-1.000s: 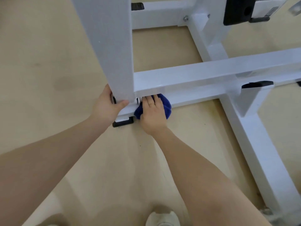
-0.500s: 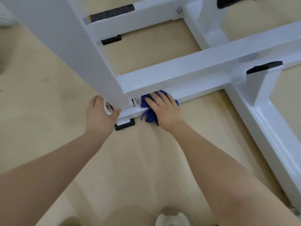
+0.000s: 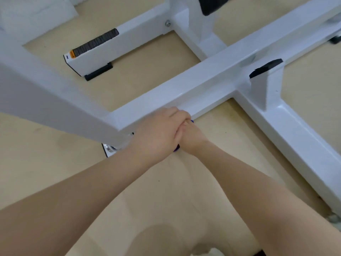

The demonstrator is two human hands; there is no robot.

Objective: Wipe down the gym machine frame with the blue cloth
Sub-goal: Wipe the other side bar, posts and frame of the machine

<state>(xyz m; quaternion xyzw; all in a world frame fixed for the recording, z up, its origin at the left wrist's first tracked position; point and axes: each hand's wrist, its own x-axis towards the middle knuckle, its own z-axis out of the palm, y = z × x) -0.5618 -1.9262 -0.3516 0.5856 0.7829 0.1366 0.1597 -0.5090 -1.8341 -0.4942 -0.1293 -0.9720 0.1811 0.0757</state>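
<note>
The white gym machine frame point(image 3: 203, 84) lies across the floor, with a thick slanted post point(image 3: 55, 108) at the left. My left hand point(image 3: 158, 130) lies over the fingers of my right hand point(image 3: 193, 139), against the lower edge of the cross beam. Its fingers curl down over them. The blue cloth point(image 3: 176, 149) is almost wholly hidden under both hands. Only small slivers show, one by my left fingertips and one below my left palm. My right fingers are hidden.
A white side rail point(image 3: 114, 48) with a black grip strip and a black rubber foot lies beyond the beam. A short upright stub with a black cap point(image 3: 265, 68) stands at the right junction. A long base rail point(image 3: 295, 141) runs toward the lower right. The floor is beige.
My left hand has left the base of the slanted post and moved right onto my right hand. The cloth, plainly visible before, is now nearly covered. The view has shifted left and up.
</note>
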